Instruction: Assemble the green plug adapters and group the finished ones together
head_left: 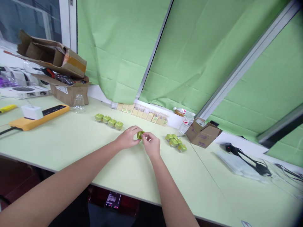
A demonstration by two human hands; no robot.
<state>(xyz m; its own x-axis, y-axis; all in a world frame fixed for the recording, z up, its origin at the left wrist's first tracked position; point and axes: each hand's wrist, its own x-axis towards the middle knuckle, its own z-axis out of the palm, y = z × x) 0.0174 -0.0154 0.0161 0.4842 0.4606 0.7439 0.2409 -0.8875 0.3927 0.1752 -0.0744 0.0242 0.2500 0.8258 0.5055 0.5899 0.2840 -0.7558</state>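
Observation:
Between my two hands, above the middle of the table, is a small green box (pixel 140 135), its details too small to make out. My left hand (pixel 129 137) grips it from the left with thumb and fingers. From the right, the fingertips of my right hand (pixel 151 144) pinch at its edge. A row of several similar green boxes (pixel 112 122) with small tabs on top stands to the left, beyond my left hand. To the right, a cluster of several more green boxes (pixel 174 142) sits close together.
Several small tan boxes (pixel 144 113) line the table's back edge. Water bottles (pixel 186 125) and an open carton (pixel 203 133) stand at back right, near black cables (pixel 251 162). On the left are a yellow power strip (pixel 47 115), a clear plastic cup (pixel 79 103) and stacked cardboard boxes (pixel 67 91).

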